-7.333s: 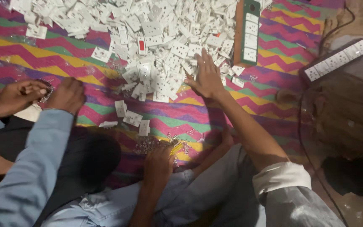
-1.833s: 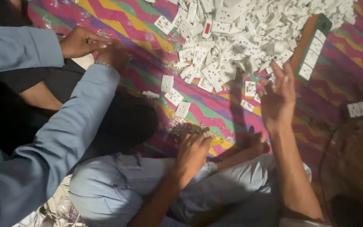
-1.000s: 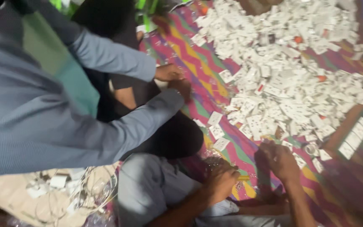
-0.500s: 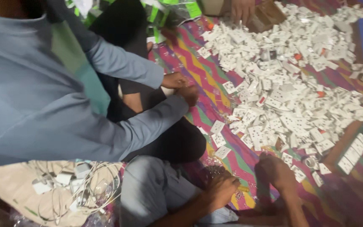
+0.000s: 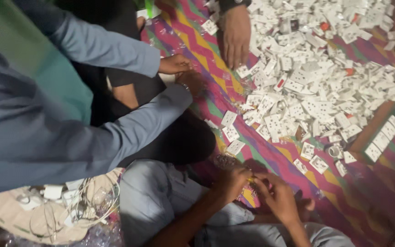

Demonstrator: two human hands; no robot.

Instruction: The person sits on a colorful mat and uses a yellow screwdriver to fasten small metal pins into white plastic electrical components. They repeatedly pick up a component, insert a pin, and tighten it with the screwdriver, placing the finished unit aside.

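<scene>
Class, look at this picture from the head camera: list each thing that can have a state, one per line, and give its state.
left hand: curled, fingertips meeting the right hand over a small item too blurred to identify
right hand: curled, close against the left hand
white socket parts: loose, heaped on the mat
long socket strip: lying flat beside the heap
striped mat: spread flat
co-worker's hand: palm down, resting at the heap's edge

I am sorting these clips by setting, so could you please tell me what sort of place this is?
Probably an informal floor workshop for assembling electrical parts: people sit around a bright zigzag-striped mat heaped with small white plastic socket pieces, with a long wooden-backed socket strip lying beside the heap.
</scene>
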